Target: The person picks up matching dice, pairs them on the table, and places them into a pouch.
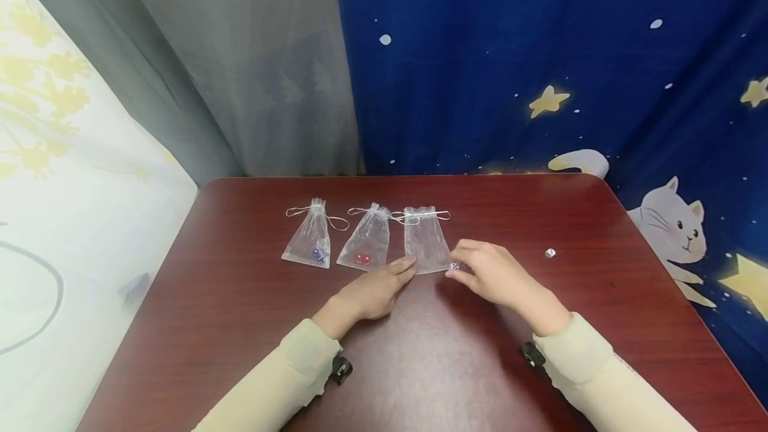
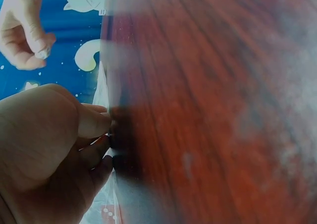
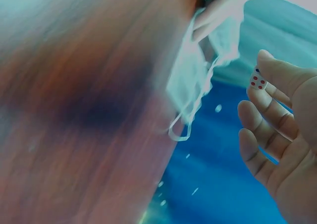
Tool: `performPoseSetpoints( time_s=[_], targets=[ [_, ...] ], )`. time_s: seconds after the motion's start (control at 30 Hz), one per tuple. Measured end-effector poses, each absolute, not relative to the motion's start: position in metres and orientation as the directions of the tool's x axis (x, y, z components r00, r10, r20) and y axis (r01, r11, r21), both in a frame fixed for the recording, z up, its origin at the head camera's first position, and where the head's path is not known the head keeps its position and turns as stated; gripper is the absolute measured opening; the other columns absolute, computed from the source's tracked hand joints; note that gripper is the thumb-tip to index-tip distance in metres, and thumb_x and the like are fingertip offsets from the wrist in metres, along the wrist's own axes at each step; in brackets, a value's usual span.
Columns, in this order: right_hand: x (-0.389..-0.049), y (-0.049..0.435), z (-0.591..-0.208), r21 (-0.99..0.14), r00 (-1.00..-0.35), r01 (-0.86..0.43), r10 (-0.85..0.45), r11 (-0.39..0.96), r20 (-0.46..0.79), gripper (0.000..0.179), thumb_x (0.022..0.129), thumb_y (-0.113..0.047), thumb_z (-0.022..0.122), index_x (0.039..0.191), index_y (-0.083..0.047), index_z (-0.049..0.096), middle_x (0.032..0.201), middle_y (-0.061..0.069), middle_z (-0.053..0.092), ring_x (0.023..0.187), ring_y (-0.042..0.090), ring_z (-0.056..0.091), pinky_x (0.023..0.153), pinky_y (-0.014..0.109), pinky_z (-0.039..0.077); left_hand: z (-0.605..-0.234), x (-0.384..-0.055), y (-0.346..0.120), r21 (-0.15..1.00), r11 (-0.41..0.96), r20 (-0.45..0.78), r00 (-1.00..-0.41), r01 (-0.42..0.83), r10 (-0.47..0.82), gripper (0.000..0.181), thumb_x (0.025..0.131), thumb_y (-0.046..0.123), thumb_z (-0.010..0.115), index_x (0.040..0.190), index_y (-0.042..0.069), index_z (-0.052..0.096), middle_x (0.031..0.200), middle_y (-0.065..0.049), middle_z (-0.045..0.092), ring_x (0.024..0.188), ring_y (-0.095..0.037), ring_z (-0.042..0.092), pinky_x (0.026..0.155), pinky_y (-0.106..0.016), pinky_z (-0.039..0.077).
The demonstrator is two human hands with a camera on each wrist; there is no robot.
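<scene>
Between thumb and index finger my right hand (image 1: 489,271) pinches a small white die (image 3: 258,80) with red pips on the face seen in the right wrist view. It is held just off the lower right corner of a sheer white drawstring bag (image 1: 425,242), in which no die shows. My left hand (image 1: 375,291) lies on the table with its fingertips at that bag's lower left edge. To the left, a second sheer bag (image 1: 373,229) holds red dice (image 1: 363,259). Further left, a third bag (image 1: 310,232) holds blue dice (image 1: 319,255).
Another white die (image 1: 550,253) lies on the dark red wooden table (image 1: 252,325), right of my right hand. A blue curtain (image 1: 456,85) with stars and a cat, and a grey curtain (image 1: 270,85), hang behind the table's far edge.
</scene>
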State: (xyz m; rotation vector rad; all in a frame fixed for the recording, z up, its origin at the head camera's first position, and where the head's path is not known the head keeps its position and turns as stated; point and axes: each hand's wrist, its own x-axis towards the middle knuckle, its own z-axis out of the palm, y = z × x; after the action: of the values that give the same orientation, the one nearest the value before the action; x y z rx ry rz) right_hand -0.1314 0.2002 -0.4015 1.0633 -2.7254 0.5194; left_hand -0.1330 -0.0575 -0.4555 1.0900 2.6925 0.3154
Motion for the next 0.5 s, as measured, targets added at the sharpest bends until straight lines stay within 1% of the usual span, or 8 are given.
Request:
performPoseSetpoints(
  time_s=[0.23,0.4,0.5],
  targets=[
    [-0.131,0.175,-0.395,-0.231,-0.679,-0.734,-0.679,0.639,0.281,0.02,0.088,-0.024,0.081,0.102,-0.01,0.077,0.09,-0.004,0.065,0.07,0.009,0.059,0.065,0.033,0.055,-0.456,-0.134,-0.059,0.279,0.703,-0.13,-0.7,0.654,0.703,0.062,0.095,-0.001,0.057,0.154,0.004,0.041,0.165,-0.009,0.029,0.151,-0.022,0.027,0.12,-0.036,0.028],
    [-0.13,0.167,-0.398,-0.218,-0.665,-0.746,-0.7,0.629,0.259,0.021,0.089,-0.024,0.08,0.103,-0.01,0.077,0.088,-0.003,0.064,0.07,0.01,0.06,0.064,0.033,0.055,-0.456,-0.133,-0.059,0.276,0.693,-0.117,-0.693,0.665,0.712,0.06,0.096,0.0,0.056,0.154,0.003,0.041,0.164,-0.011,0.03,0.15,-0.023,0.029,0.12,-0.037,0.029],
    [-0.129,0.164,-0.401,-0.22,-0.657,-0.754,-0.713,0.619,0.247,0.018,0.089,-0.024,0.08,0.1,-0.01,0.077,0.087,-0.003,0.063,0.071,0.011,0.061,0.064,0.034,0.055,-0.456,-0.134,-0.059,0.281,0.692,-0.112,-0.693,0.665,0.712,0.061,0.096,0.0,0.056,0.154,0.003,0.04,0.164,-0.011,0.03,0.15,-0.024,0.029,0.12,-0.037,0.029]
  ],
)
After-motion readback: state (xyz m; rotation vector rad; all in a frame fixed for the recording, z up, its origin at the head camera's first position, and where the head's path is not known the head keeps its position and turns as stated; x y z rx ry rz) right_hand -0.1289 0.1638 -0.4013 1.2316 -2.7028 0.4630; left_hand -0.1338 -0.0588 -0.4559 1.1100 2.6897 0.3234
